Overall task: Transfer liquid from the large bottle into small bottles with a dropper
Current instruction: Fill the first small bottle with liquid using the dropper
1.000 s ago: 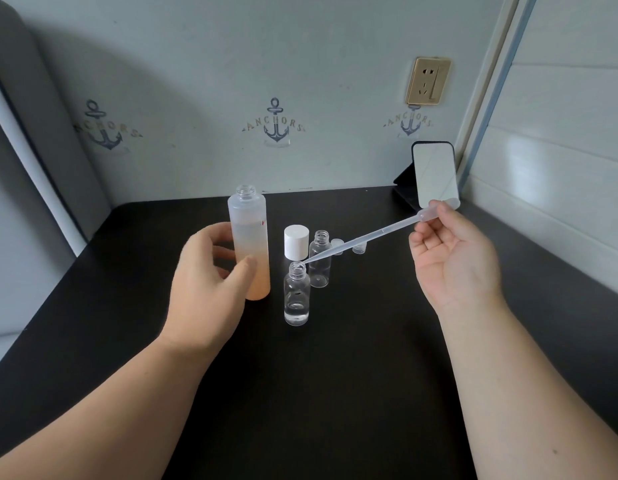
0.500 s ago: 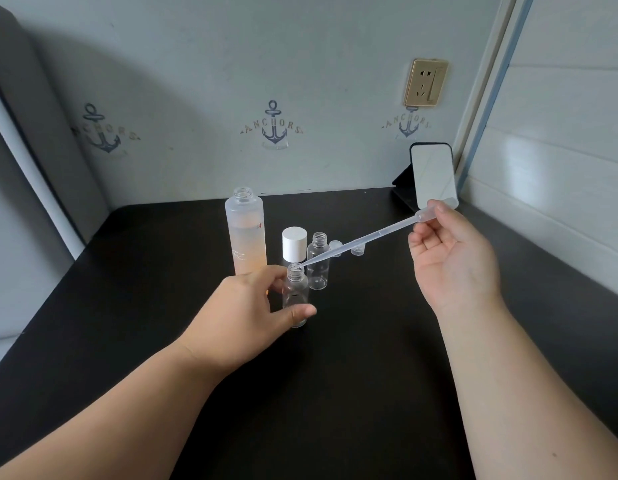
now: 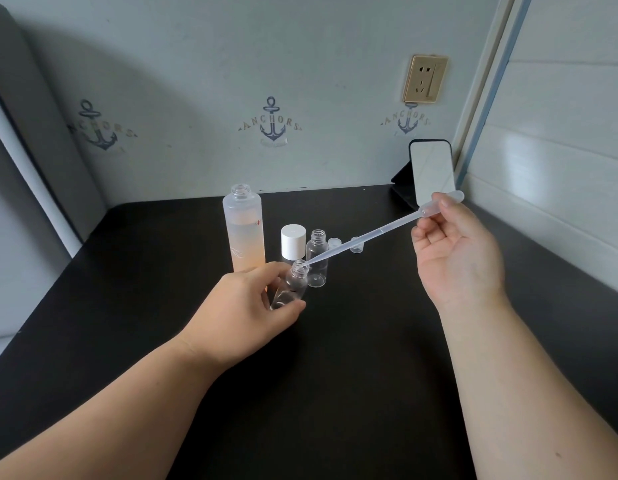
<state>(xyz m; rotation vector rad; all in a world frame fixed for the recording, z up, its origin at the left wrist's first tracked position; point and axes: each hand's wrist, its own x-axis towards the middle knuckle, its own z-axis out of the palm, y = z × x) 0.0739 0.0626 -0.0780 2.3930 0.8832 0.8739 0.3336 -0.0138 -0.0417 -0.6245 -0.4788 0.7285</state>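
The large frosted bottle (image 3: 244, 233) stands uncapped on the black table (image 3: 352, 358), its lower part filled with pale orange liquid. My left hand (image 3: 245, 310) grips a small clear bottle (image 3: 293, 284) and tilts its mouth to the right. My right hand (image 3: 453, 252) pinches the bulb of a clear plastic dropper (image 3: 369, 235). The dropper's tip sits at the mouth of the tilted bottle. A second small clear bottle (image 3: 317, 259) stands open just behind it.
A white cap (image 3: 293, 241) stands beside the large bottle. Two small clear caps (image 3: 345, 244) lie behind the dropper. A small mirror (image 3: 433, 171) on a black stand leans at the back right corner. Walls close the table at the back and right.
My left hand left the large bottle, took hold of the near small bottle and tilted it toward the dropper. The dropper tip stayed at that bottle's mouth.
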